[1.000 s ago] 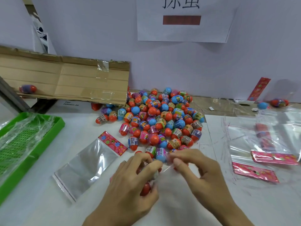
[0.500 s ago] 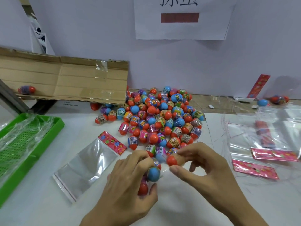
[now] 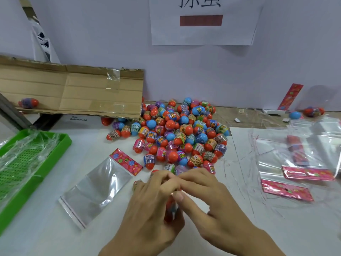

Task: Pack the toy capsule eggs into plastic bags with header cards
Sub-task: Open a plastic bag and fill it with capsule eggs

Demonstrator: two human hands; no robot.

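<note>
A heap of capsule eggs (image 3: pixel 177 133), orange, blue and pink with printed bands, lies in the middle of the white table. An empty clear bag (image 3: pixel 96 185) with a pink flowered header card (image 3: pixel 126 161) lies flat to the left of my hands. My left hand (image 3: pixel 147 209) is cupped around a few eggs (image 3: pixel 170 206), mostly hidden by its fingers. My right hand (image 3: pixel 208 198) meets it from the right, fingertips pressed against the same eggs at the near edge of the heap.
A green slotted tray (image 3: pixel 27 169) covered with plastic film sits at the left edge. A cardboard flap (image 3: pixel 73 93) with one egg (image 3: pixel 28 102) on it leans behind. More bags with pink header cards (image 3: pixel 302 172) are piled at the right. A white wall stands behind.
My right hand, which pinched an orange egg half a second ago, has moved left against my left hand. The eggs in my left hand are now mostly covered by fingers.
</note>
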